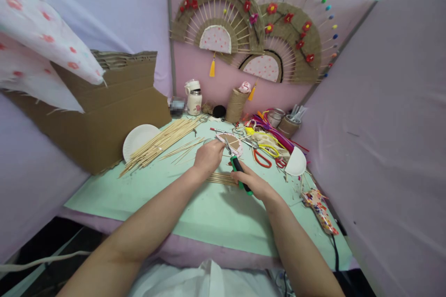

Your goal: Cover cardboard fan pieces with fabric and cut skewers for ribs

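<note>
Right hand (251, 180) grips pliers (240, 172) — sticks (222, 178) below, scissors (262, 158) beyond.

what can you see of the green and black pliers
The pliers have black and green grips that look like plastic or rubber, and a short grey head that looks like metal. The right hand holds them by the grips, above the mint green table cover. They slant, head pointing away from the person and leftward, beside the left hand. Whether their jaws are open or shut is too small to tell.
</note>
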Demonstrator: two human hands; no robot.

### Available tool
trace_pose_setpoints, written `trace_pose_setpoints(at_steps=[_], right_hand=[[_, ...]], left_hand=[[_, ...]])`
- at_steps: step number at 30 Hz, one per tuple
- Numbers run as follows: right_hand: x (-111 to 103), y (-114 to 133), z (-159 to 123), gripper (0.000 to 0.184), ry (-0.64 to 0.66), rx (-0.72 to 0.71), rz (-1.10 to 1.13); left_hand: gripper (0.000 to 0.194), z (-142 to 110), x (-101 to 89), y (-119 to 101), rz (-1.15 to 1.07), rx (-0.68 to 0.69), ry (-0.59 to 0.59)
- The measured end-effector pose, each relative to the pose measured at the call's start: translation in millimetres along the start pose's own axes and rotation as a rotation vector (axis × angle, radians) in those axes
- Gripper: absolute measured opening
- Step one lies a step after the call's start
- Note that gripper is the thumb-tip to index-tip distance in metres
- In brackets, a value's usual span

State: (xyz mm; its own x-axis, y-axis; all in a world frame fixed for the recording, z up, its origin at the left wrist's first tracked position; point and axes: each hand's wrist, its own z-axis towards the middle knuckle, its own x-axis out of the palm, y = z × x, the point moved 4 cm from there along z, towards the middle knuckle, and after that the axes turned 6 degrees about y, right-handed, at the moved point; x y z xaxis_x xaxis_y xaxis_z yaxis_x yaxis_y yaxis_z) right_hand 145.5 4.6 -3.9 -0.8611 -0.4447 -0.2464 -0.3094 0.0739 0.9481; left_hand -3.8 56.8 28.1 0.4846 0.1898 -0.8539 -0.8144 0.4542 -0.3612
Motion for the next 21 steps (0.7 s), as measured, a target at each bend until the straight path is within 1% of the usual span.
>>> trace_pose_setpoints(at_steps=[3,6,11,15,18,21], right_hand=[[2,-6,1,0.035,0.004,0.021,0.062],[5,-10,2,0.033,0.018,0.044,0.123],[10,-9,2,0.027,0.027,0.116,0.200],[8,-7,3,0.026,-0.059,0.204,0.329],[1,-5,4,0.029,-0.114,0.179,0.448],[-7,-2,5,0.032,-0.148,0.094,0.561]], left_hand=[[0.026,0,1.4,1,-0.002,0.016,-0.005],[0.025,0,3.8,1,-0.005,0.029,0.006],[0.027,2,10.4,2,0.011,0.014,0.078],[0.030,3,18.1,6,0.043,-0.005,0.148],[0.031,5,22.3,10,0.052,-0.008,0.160],[0.027,6,23.6,12,0.033,-0.006,0.161]])
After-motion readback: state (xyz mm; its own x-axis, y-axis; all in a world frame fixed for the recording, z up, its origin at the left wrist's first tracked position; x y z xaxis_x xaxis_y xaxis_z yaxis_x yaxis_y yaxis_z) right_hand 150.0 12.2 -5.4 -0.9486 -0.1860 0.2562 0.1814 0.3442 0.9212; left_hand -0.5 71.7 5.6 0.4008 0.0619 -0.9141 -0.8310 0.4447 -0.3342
